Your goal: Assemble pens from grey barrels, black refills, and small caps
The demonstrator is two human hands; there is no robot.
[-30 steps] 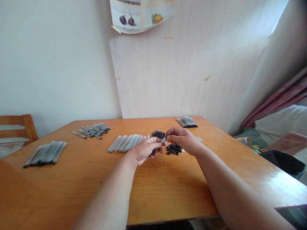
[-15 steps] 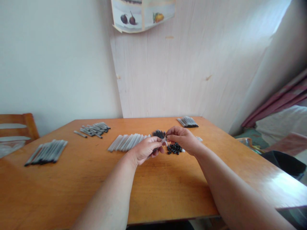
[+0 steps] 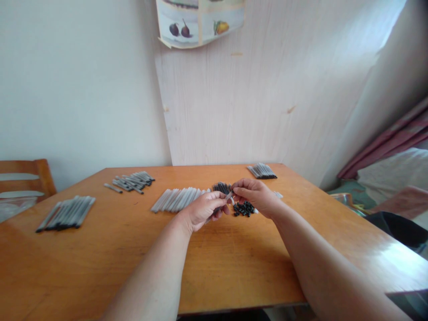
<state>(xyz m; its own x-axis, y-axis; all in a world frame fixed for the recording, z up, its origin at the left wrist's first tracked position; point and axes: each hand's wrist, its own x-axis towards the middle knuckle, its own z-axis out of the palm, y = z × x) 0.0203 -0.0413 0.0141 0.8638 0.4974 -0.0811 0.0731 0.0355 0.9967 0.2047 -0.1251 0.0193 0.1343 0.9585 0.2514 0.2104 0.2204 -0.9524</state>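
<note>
My left hand (image 3: 203, 208) is closed around a thin grey pen tube (image 3: 228, 196) whose tip points up and right. My right hand (image 3: 254, 195) pinches at that tip with thumb and forefinger; what sits between those fingers is too small to make out. Both hands hover just above the wooden table (image 3: 214, 263). A small heap of black caps (image 3: 244, 208) lies right under the right hand. A row of pale grey tubes (image 3: 176, 199) lies beside the left hand, with a dark bundle (image 3: 221, 187) behind the hands.
More pen bundles lie at the far left (image 3: 66, 213), back left (image 3: 132, 181) and back right (image 3: 262, 170). A wooden chair (image 3: 25, 176) stands at the left edge. A pale board leans on the wall behind; cloth and bags lie to the right.
The hands stay together on the tube with only small finger motion. The view has shifted slightly.
</note>
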